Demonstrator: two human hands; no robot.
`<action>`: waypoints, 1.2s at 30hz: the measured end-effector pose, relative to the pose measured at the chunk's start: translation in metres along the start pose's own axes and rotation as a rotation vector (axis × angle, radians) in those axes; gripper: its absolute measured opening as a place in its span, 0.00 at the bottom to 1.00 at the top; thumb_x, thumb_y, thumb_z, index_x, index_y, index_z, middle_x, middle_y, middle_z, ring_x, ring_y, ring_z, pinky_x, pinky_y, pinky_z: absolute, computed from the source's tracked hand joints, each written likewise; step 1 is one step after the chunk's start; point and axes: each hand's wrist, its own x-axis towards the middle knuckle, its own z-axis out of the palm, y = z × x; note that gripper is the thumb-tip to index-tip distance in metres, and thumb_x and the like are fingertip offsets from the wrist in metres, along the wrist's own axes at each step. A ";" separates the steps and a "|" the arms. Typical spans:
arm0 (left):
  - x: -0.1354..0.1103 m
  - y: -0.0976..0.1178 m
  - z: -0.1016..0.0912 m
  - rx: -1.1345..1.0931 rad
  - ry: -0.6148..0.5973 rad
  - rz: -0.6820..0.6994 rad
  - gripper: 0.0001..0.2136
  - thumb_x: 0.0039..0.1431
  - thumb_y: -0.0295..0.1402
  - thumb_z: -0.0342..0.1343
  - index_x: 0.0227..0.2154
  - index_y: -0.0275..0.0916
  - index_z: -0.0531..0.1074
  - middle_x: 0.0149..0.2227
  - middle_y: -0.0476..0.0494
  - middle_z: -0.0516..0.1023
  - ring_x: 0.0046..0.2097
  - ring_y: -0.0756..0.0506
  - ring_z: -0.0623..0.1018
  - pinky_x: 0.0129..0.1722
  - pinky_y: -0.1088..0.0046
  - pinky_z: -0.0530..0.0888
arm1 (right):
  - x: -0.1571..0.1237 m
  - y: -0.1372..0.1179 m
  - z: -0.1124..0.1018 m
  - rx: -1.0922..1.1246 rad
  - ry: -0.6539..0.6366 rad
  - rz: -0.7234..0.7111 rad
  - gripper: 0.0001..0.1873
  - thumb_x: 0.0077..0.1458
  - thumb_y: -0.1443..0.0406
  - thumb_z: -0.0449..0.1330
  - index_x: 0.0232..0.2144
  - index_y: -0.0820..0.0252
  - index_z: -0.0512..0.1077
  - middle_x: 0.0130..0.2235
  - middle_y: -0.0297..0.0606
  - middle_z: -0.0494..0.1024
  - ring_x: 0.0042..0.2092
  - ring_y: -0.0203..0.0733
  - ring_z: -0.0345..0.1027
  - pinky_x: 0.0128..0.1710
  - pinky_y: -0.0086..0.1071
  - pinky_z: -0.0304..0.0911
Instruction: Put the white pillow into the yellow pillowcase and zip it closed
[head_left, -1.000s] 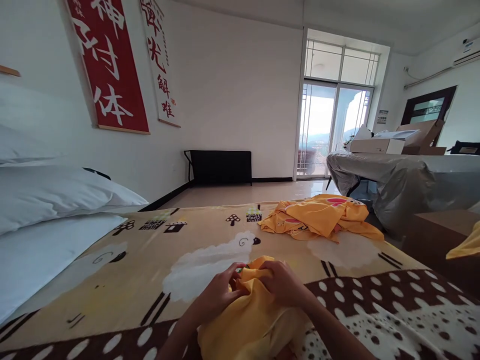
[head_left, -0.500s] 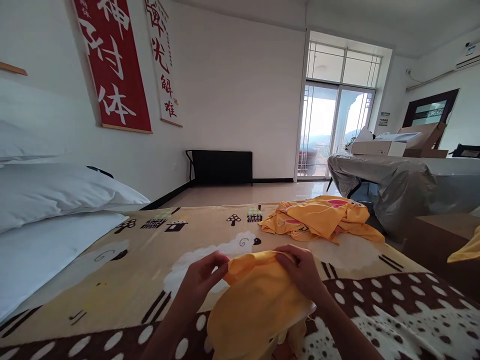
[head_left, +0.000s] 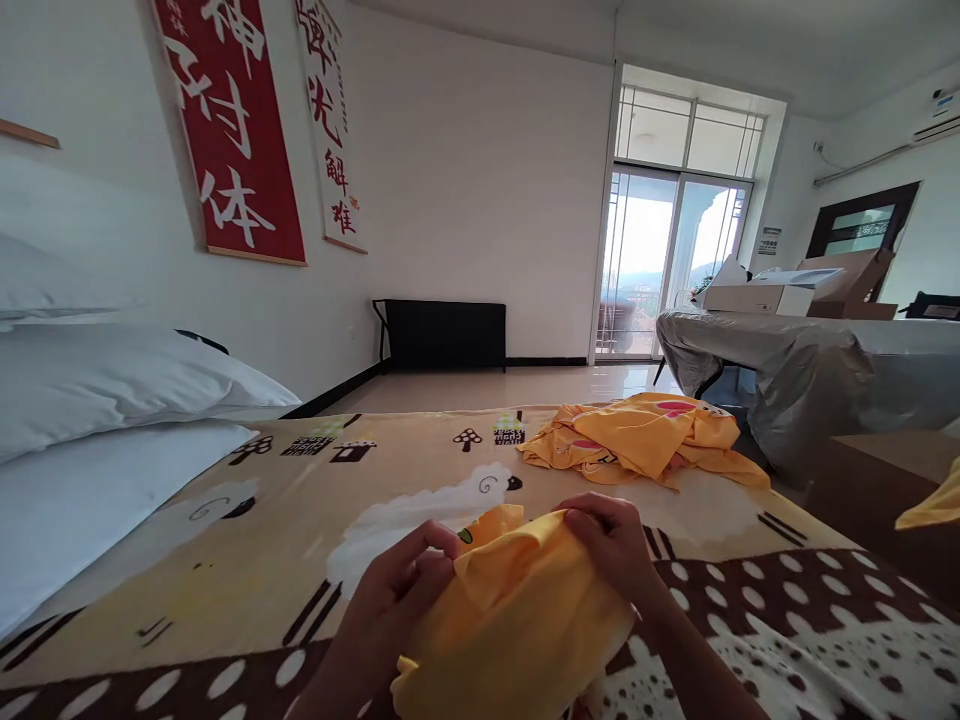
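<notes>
A yellow cloth (head_left: 517,620) hangs between my two hands, low in the middle of the view. My left hand (head_left: 409,580) pinches its upper left edge between thumb and fingers. At the upper right edge, my right hand (head_left: 611,545) grips the fabric, thumb toward me. A fold stands up between the hands, and a small green mark shows near the left fingertips. The cloth's lower end runs out of view, so I cannot tell its full shape. Beyond the right hand, a crumpled pile of yellow fabric (head_left: 645,440) with pink patches lies on the patterned blanket (head_left: 300,520).
White pillows (head_left: 135,390) are stacked at the left. A plastic-covered table (head_left: 810,345) holding boxes stands at the right rear, with a brown cardboard box (head_left: 877,490) in front of it. Another yellow cloth piece (head_left: 930,500) shows at the right edge. A black folded frame (head_left: 446,335) leans by the far wall.
The cloth's upper edge has been folded and shifted between my hands, and a green mark now shows. My left hand has dropped slightly. The pile has not moved.
</notes>
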 end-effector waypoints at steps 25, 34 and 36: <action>-0.008 -0.018 0.027 0.611 0.283 0.893 0.05 0.56 0.26 0.54 0.31 0.42 0.73 0.31 0.45 0.69 0.34 0.50 0.71 0.33 0.77 0.71 | -0.037 -0.053 0.011 -0.351 -0.376 -0.187 0.16 0.59 0.69 0.51 0.46 0.50 0.70 0.31 0.28 0.78 0.32 0.33 0.72 0.34 0.23 0.63; -0.005 -0.014 0.039 0.786 -0.011 0.967 0.04 0.59 0.27 0.50 0.36 0.40 0.65 0.30 0.48 0.74 0.33 0.48 0.72 0.32 0.73 0.69 | -0.027 -0.045 0.008 -0.354 0.107 -0.219 0.08 0.53 0.66 0.57 0.26 0.58 0.76 0.19 0.29 0.73 0.20 0.29 0.62 0.24 0.21 0.59; -0.005 -0.014 0.043 0.799 -0.081 0.975 0.01 0.59 0.30 0.50 0.33 0.40 0.64 0.29 0.48 0.74 0.31 0.48 0.72 0.30 0.74 0.68 | -0.025 -0.046 0.007 -0.310 0.194 -0.190 0.09 0.53 0.66 0.57 0.26 0.59 0.76 0.20 0.30 0.74 0.21 0.30 0.63 0.23 0.21 0.58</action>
